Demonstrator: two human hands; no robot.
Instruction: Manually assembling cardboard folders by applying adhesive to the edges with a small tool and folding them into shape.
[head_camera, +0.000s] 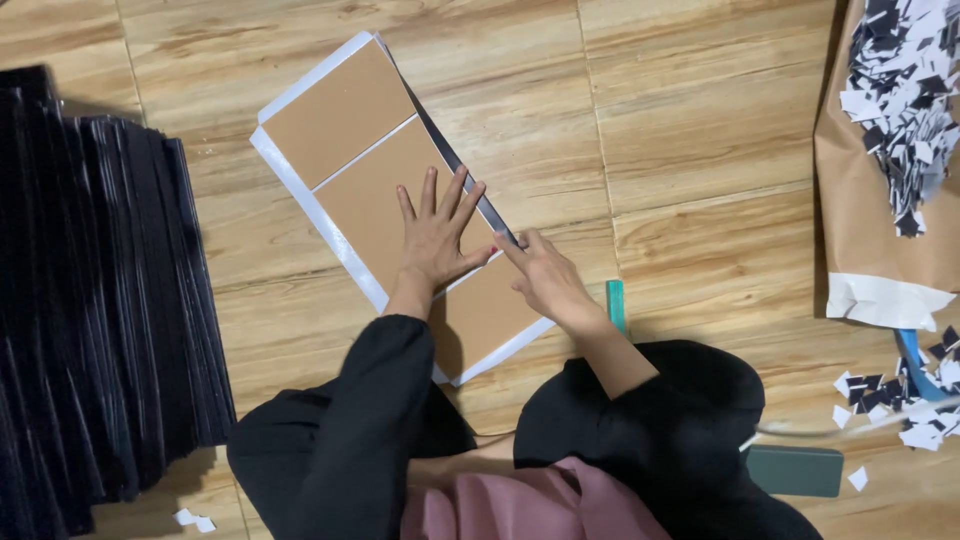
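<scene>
A long brown cardboard sheet (345, 110) made of three panels lies on white-edged paper on the wood floor. My left hand (437, 235) presses flat on the middle panel, fingers spread. My right hand (543, 277) sits at the sheet's right edge, fingertips pinching the dark folded-over flap (470, 180) against the board. Both arms wear black sleeves.
A large stack of black sheets (100, 300) fills the left side. At the right, a brown paper bag (860, 200) holds several black-and-white paper scraps, with more scraps (900, 400) on the floor. A teal tool (615, 303) lies beside my right wrist, and a dark green phone-like slab (797, 470) lies near my knee.
</scene>
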